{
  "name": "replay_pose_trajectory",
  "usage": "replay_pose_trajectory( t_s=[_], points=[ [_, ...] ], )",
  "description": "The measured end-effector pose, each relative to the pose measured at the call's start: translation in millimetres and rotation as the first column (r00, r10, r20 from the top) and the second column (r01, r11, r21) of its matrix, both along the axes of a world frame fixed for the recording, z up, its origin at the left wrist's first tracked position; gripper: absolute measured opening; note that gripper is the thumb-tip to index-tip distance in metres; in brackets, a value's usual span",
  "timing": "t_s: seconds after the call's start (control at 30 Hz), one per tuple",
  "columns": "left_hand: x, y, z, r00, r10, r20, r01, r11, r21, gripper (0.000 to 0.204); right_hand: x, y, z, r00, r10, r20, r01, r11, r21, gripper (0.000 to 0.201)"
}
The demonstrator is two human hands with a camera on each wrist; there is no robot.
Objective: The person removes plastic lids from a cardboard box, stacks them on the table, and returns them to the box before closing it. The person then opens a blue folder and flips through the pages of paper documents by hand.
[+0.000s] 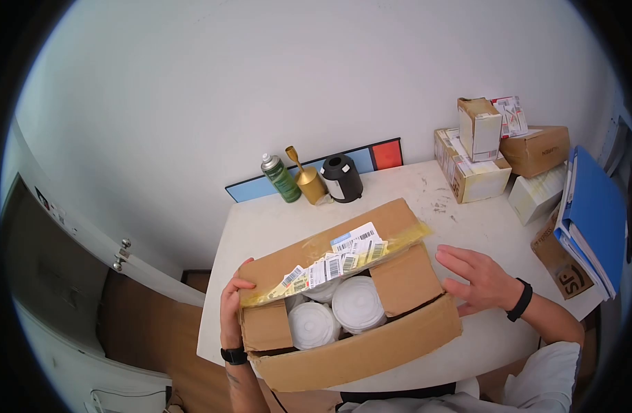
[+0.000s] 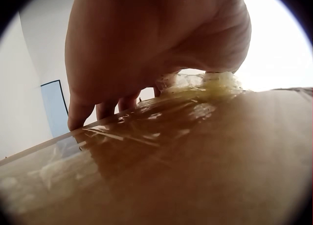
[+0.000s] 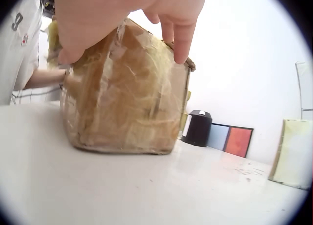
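A cardboard box (image 1: pixel 350 358) with open flaps stands on the white table, holding several white round-lidded containers (image 1: pixel 358 304). Torn shipping labels and yellowed tape cover its far flap. At the box's left end, my left hand (image 1: pixel 232 310) grips the side, fingertips over the edge of the flap; the left wrist view shows this hand (image 2: pixel 156 44) close above taped cardboard. Beside the right end is my right hand (image 1: pixel 478 279), fingers extended and spread. In the right wrist view that hand (image 3: pixel 132 19) spans the taped end of the box (image 3: pixel 132 98); whether it presses there I cannot tell.
Behind the box stand a green spray can (image 1: pixel 281 179), a gold holder (image 1: pixel 310 184) and a black canister (image 1: pixel 342 179). Stacked parcels (image 1: pixel 478 175) and blue binders (image 1: pixel 595 213) occupy the table's right side. A door with a knob (image 1: pixel 121 255) is at the left.
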State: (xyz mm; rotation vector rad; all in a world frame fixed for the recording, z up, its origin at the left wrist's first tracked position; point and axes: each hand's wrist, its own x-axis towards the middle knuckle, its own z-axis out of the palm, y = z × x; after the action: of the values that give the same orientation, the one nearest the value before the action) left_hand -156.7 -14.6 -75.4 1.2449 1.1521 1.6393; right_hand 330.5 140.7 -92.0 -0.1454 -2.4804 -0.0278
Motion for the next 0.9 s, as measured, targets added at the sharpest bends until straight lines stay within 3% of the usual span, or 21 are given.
replay_pose_trajectory(
  t_s=[0.03,0.1,0.17,0.2,0.23,0.27,0.3,0.33,0.4,0.43,0.47,0.5,0.6,0.73,0.8,0.83,0.9],
  points=[
    [2.4,3.5,0.2,1.0,-0.011,0.004,0.011,1.0,0.0,0.023,-5.6,-1.2,3.1,0.995,0.003,-0.098,0.005,0.997,0.079,0.092],
    [9.6,0.3,4.7,0.995,0.021,-0.095,-0.027,0.998,-0.061,0.032,-16.8,-1.3,24.7,0.998,-0.006,-0.063,0.013,0.994,0.109,0.086],
    [29.7,-4.9,14.8,0.999,0.045,-0.012,-0.046,0.996,-0.082,0.034,-35.4,-0.1,34.3,0.999,0.001,-0.043,0.005,0.99,0.138,0.079],
    [34.7,-7.2,17.5,0.996,0.06,0.07,-0.053,0.994,-0.1,0.037,-44.7,-0.6,35.3,0.977,-0.042,-0.207,0.007,0.986,-0.167,0.074],
    [29.6,-8.7,13.3,0.996,0.065,0.066,-0.058,0.993,-0.101,0.037,-54.7,-2.0,37.3,0.931,-0.132,-0.341,-0.04,0.891,-0.453,0.07],
    [20.9,-8.6,2.5,0.998,0.06,-0.01,-0.061,0.991,-0.119,0.042,-64.5,-7.4,40.7,0.881,-0.34,-0.328,0.097,0.809,-0.58,0.075],
    [11.5,-9.6,-9.5,0.995,0.051,-0.084,-0.062,0.988,-0.139,0.049,-67.1,-4.5,41.2,0.881,-0.341,-0.327,0.095,0.807,-0.583,0.075],
    [-2.5,-16.1,-21.3,0.997,-0.08,-0.023,0.079,0.996,-0.033,0.07,-68.3,0.3,41.9,0.904,-0.335,-0.266,0.046,0.694,-0.718,0.081],
    [5.6,-19.6,-14.3,0.998,-0.05,0.032,0.052,0.997,-0.055,0.082,-68.3,10.1,45.9,0.944,-0.293,-0.15,-0.019,0.405,-0.914,0.094],
    [10.5,-20.2,-7.7,0.996,-0.016,0.083,0.022,0.997,-0.072,0.093,-67.7,12.6,47.9,0.943,-0.298,-0.144,-0.011,0.407,-0.913,0.094],
    [12.8,-19.7,-0.3,1.0,-0.027,-0.016,0.026,0.996,-0.081,0.093,-66.4,14.8,49.4,0.959,-0.263,-0.105,0.012,0.408,-0.913,0.091],
    [22.3,-18.6,11.2,0.999,-0.032,-0.008,0.031,0.996,-0.081,0.093,-64.9,16.5,50.7,0.971,-0.228,-0.064,0.036,0.408,-0.912,0.088],
    [48.9,-12.7,41.2,0.942,0.061,-0.329,-0.142,0.963,-0.228,0.072,-62.9,17.1,63.6,0.976,-0.218,0.027,0.106,0.359,-0.927,0.086],
    [51.6,-9.6,42.0,0.974,0.054,-0.222,-0.111,0.961,-0.255,0.074,-70.8,34.1,70.1,0.951,-0.229,0.209,0.29,0.419,-0.86,0.078],
    [51.7,-9.9,37.2,0.983,0.073,-0.17,-0.113,0.966,-0.234,0.077,-84.8,47.9,49.6,0.949,-0.313,-0.03,0.065,0.286,-0.956,0.078],
    [53.4,-11.6,35.6,0.983,0.069,-0.173,-0.109,0.965,-0.237,0.077,-86.3,50.5,46.4,0.948,-0.317,-0.03,0.064,0.282,-0.957,0.078],
    [57.7,-14.8,33.6,0.964,0.203,-0.171,-0.238,0.946,-0.219,0.082,-88.4,56.8,44.1,0.972,-0.185,-0.145,-0.114,0.168,-0.979,0.081]
  ],
)
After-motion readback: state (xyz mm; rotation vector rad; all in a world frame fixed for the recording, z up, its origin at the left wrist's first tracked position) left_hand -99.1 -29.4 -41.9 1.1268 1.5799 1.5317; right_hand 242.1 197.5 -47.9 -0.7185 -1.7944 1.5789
